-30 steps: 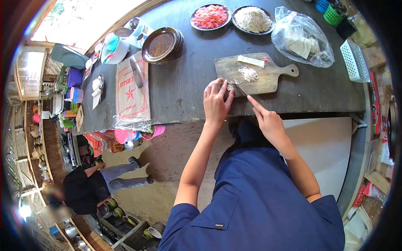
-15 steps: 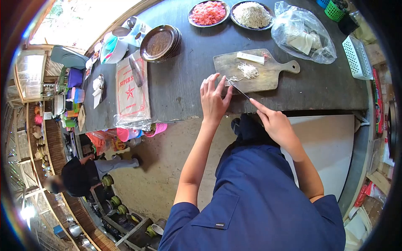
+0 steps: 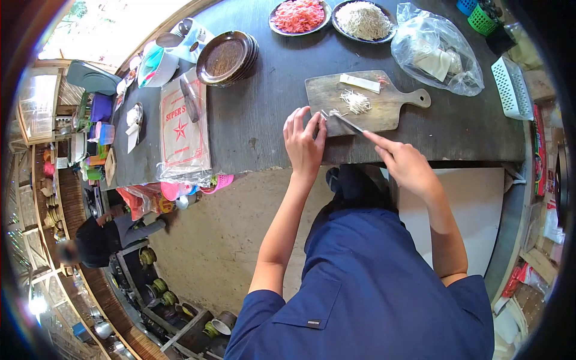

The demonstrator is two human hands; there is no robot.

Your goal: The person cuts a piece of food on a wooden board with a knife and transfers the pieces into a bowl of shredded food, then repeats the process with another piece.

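Observation:
My right hand (image 3: 409, 168) is closed around the handle of a knife (image 3: 350, 123). Its blade slants over the near left part of a wooden cutting board (image 3: 384, 117). At the board's left edge, the bent fingers of my left hand (image 3: 305, 144) press down close to the blade tip; what lies under them is mostly hidden. Thin white shreds (image 3: 335, 113) lie by the blade. Further in sits a small heap of white shreds (image 3: 356, 102), with a flat white slab (image 3: 360, 82) behind it.
Plates of pink shreds (image 3: 298, 15) and pale shreds (image 3: 363, 21) stand at the back, beside a clear plastic bag (image 3: 438, 51). Stacked brown plates (image 3: 223, 58) and another knife (image 3: 190, 101) on a printed bag (image 3: 183, 141) are leftward. A person (image 3: 99, 240) is at far left.
My right hand has moved slightly right and toward me, and the blade now looks lighter and flatter. My left fingers have drawn closer together. The person at far left has shifted left.

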